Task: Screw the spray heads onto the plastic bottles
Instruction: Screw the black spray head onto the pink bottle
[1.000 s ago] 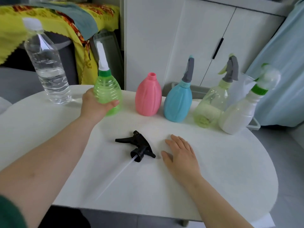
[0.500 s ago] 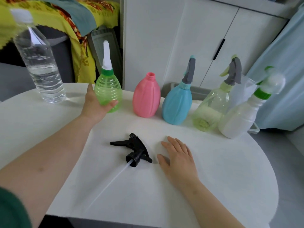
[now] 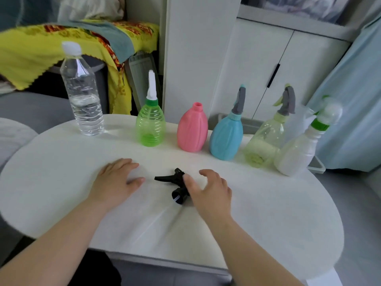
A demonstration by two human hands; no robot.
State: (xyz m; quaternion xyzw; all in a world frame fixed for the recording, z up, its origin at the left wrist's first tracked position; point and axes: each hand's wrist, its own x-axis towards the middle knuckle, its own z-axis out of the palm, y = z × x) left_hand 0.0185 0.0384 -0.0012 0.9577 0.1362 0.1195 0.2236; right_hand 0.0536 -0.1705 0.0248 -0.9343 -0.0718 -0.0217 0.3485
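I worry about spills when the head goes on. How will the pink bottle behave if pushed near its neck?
The pink bottle looks empty and light, so it probably slides or tips easily. It stands tall on a narrow base, uncapped, with neither hand steadying it; holding its body first seems wise.

Right hand (image 3: pixel 208 188) hides part of black spray head (image 3: pixel 175 182); grip unclear.

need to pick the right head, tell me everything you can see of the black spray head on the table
The black spray head looks like glossy plastic. It lies on its side on the white table, trigger pointing left, round collar toward the camera, with a thin clear dip tube trailing toward the near edge. The right hand covers its right part, thumb touching it.
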